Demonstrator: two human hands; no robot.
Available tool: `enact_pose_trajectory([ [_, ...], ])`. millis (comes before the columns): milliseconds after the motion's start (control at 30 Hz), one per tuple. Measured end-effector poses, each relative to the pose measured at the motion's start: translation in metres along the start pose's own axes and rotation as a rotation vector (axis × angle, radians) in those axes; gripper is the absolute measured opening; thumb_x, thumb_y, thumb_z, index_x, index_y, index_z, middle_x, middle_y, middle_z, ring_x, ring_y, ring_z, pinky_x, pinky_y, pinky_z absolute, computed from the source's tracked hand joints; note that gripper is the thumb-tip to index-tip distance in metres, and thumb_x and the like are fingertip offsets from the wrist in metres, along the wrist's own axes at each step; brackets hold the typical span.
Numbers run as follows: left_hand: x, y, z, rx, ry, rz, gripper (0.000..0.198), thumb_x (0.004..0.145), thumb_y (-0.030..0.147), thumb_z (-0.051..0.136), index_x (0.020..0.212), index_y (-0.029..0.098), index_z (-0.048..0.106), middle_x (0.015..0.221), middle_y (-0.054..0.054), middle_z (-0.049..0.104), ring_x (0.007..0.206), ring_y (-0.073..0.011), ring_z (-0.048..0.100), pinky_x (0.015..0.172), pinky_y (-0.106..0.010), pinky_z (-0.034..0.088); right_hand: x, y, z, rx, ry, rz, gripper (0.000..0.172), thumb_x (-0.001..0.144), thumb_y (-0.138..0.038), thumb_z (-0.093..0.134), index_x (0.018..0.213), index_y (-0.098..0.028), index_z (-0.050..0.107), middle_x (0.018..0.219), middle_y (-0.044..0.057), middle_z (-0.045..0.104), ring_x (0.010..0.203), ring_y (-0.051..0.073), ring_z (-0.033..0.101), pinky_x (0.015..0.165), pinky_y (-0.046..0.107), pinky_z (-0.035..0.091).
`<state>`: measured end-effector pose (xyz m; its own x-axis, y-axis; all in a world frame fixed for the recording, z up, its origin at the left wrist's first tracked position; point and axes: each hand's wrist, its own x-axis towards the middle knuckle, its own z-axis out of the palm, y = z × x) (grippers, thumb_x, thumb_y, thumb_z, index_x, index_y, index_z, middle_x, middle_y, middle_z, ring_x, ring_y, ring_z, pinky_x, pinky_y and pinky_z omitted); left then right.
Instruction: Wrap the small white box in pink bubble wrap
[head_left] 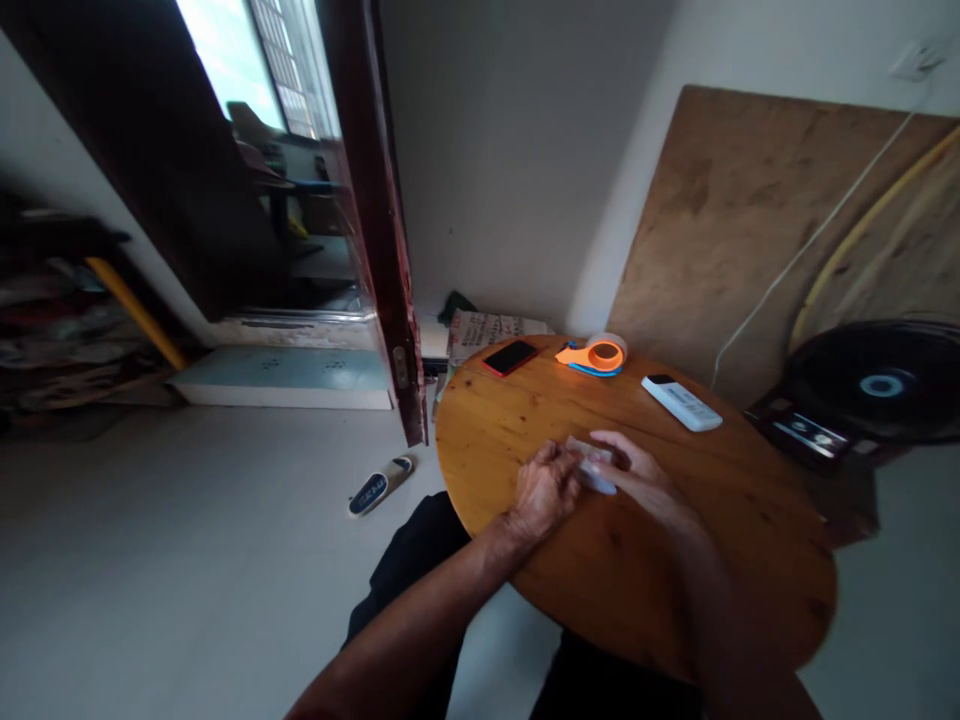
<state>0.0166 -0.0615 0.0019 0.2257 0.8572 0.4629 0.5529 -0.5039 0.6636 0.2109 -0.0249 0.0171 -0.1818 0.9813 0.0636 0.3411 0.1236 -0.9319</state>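
Note:
Over the round wooden table (517, 425), my left hand (546, 490) has its fingers bent round the left side of a small whitish translucent piece (596, 478). My right hand (637, 477) is at the right side of the same piece, thumb and fingers closed on it. The two hands are close together, with the piece between them. Its exact shape is partly hidden by the fingers.
Toward the table's far edge lie a red-edged phone (509, 357), an orange tape dispenser (600, 355) and a white device (681, 402). A black round appliance (877, 385) stands right. A slipper (381, 486) lies on the floor left, near a door frame (390, 230).

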Motion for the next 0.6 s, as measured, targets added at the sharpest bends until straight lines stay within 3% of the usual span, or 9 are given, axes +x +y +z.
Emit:
enact_pose_trajectory([
  [133,0.000,-0.003,0.003,0.026,-0.030,0.023,0.035,0.081,0.015,0.050,0.112,0.025,0.065,0.103,-0.005,0.061,0.091,-0.0176,0.062,0.082,-0.030,0.055,0.004,-0.002,0.006,-0.074,0.136,-0.082,0.029,0.071,-0.044,0.071,0.090,-0.023,0.073,0.095,0.007,0.074,0.087,0.026,0.068,0.076,0.038,0.055],
  [233,0.000,-0.006,0.005,0.035,-0.025,0.032,0.035,0.082,0.018,0.051,0.113,0.024,0.065,0.105,-0.005,0.061,0.092,-0.0187,0.062,0.083,-0.032,0.055,0.006,-0.006,0.007,-0.106,0.313,-0.102,0.027,0.073,-0.049,0.065,0.079,-0.024,0.073,0.086,0.006,0.074,0.082,0.027,0.067,0.077,0.040,0.054],
  [333,-0.001,-0.008,0.006,0.032,-0.013,0.051,0.036,0.080,0.018,0.053,0.114,0.024,0.065,0.106,-0.005,0.061,0.094,-0.0189,0.061,0.085,-0.031,0.055,0.005,-0.007,0.005,-0.077,0.394,-0.099,0.029,0.074,-0.052,0.064,0.078,-0.024,0.071,0.089,0.008,0.074,0.088,0.028,0.068,0.084,0.041,0.053],
  [400,-0.002,-0.008,0.006,0.030,-0.006,0.051,0.036,0.080,0.018,0.053,0.114,0.025,0.064,0.107,-0.005,0.061,0.094,-0.0187,0.061,0.085,-0.031,0.054,0.005,-0.005,0.003,-0.033,0.355,-0.100,0.033,0.074,-0.051,0.066,0.092,-0.024,0.070,0.103,0.009,0.073,0.101,0.029,0.066,0.089,0.041,0.052],
  [500,-0.002,-0.008,0.006,0.027,-0.003,0.054,0.035,0.082,0.018,0.051,0.113,0.025,0.065,0.105,-0.005,0.060,0.094,-0.0181,0.061,0.085,-0.031,0.054,0.004,0.000,0.001,-0.017,0.163,-0.098,0.053,0.069,-0.047,0.074,0.116,-0.025,0.063,0.124,0.010,0.066,0.116,0.030,0.060,0.094,0.042,0.051],
  [600,-0.001,-0.008,0.007,0.025,-0.003,0.060,0.035,0.082,0.017,0.050,0.112,0.025,0.065,0.103,-0.005,0.060,0.093,-0.0177,0.061,0.084,-0.030,0.054,0.005,0.003,0.001,-0.102,-0.004,-0.050,0.055,0.067,-0.046,0.076,0.116,-0.024,0.066,0.118,0.009,0.069,0.110,0.031,0.063,0.092,0.042,0.052],
])
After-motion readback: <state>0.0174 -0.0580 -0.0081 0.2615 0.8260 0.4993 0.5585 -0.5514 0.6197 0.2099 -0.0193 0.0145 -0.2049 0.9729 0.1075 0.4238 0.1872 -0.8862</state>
